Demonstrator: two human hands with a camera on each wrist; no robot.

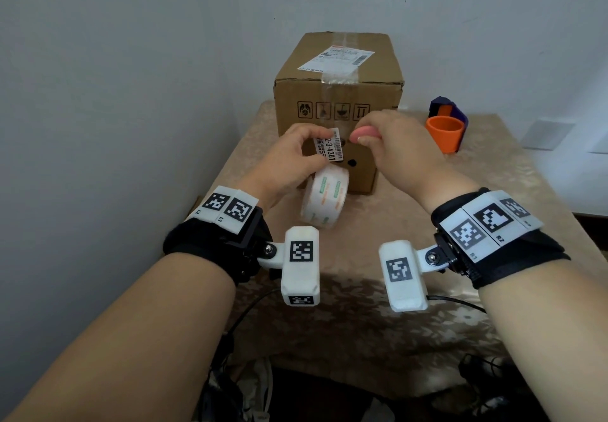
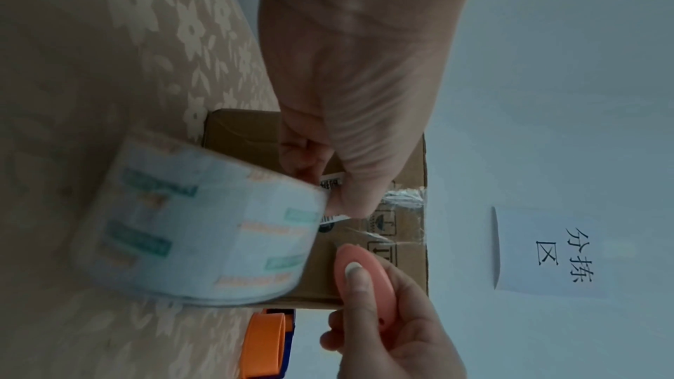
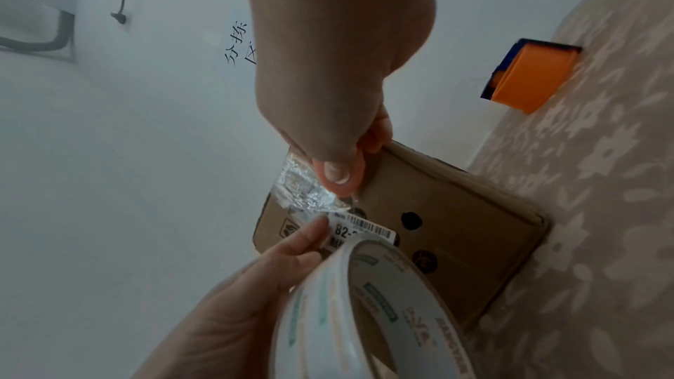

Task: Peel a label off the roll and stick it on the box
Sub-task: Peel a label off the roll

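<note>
A brown cardboard box (image 1: pixel 362 92) stands on the table, its front facing me. My left hand (image 1: pixel 316 138) pinches a white barcode label (image 1: pixel 332 148) between thumb and forefinger, just in front of the box's front face. The white label roll (image 1: pixel 325 198) hangs under that palm, above the table; what holds it up is hidden. In the left wrist view the roll (image 2: pixel 204 229) is blurred and the label (image 2: pixel 331 183) peeks out by the thumb. My right hand (image 1: pixel 365 138) grips a pink oval tool (image 1: pixel 363 132) just right of the label, close to the box.
An orange cup (image 1: pixel 444 133) with a dark blue and orange object (image 1: pixel 449 109) behind it stands right of the box. The table (image 1: pixel 493 224) has a beige flowered cloth. Walls close in behind and to the left. Cables hang at the near edge.
</note>
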